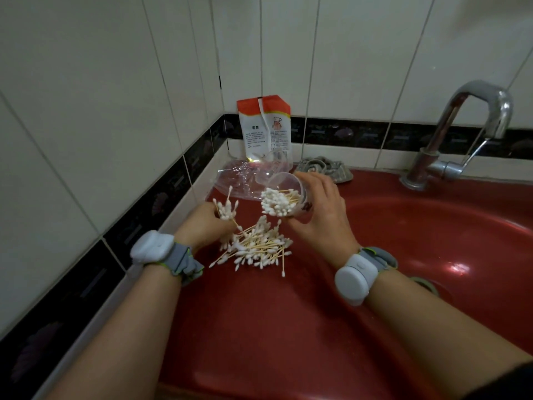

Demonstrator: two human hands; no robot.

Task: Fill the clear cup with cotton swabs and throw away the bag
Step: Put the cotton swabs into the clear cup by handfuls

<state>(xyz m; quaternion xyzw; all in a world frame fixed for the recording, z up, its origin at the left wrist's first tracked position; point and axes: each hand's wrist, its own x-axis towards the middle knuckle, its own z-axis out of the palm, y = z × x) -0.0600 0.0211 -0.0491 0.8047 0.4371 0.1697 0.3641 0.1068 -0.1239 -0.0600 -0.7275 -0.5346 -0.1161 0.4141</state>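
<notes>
I see the clear cup (288,194) tipped on its side, mouth toward the left hand (206,223), packed partway with white-tipped, wooden-stemmed cotton swabs (278,202). My right hand (320,209) wraps around the cup from its far side, fingers curled over the wall, holding it just above the red sink ledge (259,313). My left hand is closed around a small bunch of swabs (226,209), tips pointing up, wrist bent inward. Between and just below the two hands lies one loose pile of swabs (256,248) on the ledge; too many to count. Beyond the hands lies one crumpled clear bag (239,180), and behind it one orange-and-white packet (265,128) leans on the tiles. Each wrist wears one grey band.
</notes>
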